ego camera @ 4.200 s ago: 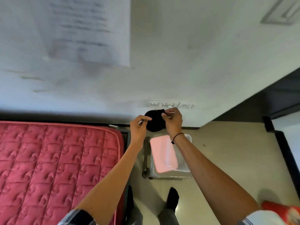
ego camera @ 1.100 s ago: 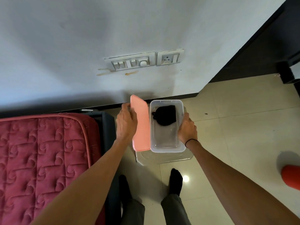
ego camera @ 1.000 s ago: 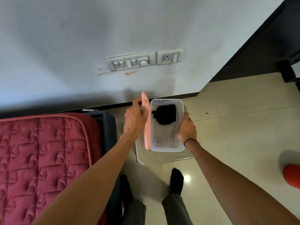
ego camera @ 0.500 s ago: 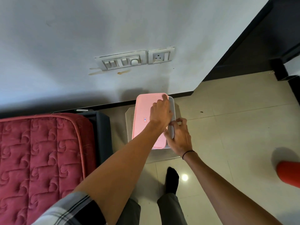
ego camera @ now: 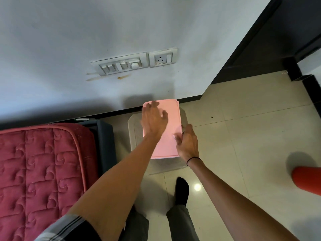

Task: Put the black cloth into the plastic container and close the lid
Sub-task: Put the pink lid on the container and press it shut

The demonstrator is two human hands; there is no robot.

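The pink lid (ego camera: 171, 119) lies flat on top of the plastic container, which rests on a small clear stool (ego camera: 134, 134) by the wall. The lid hides the container and the black cloth inside it. My left hand (ego camera: 153, 119) rests palm down on the lid's far left part with fingers spread. My right hand (ego camera: 188, 142) sits at the lid's near right edge, thumb on top of the lid and fingers down the container's side.
A red quilted mattress (ego camera: 40, 167) on a dark frame lies to the left. A switch and socket panel (ego camera: 134, 63) is on the wall above. A red object (ego camera: 307, 180) sits at the right edge on the tiled floor. My feet stand just below the stool.
The cloth went from my hands into the container. My left hand swung the pink lid over from the left onto the container, and it now lies flat under both hands.
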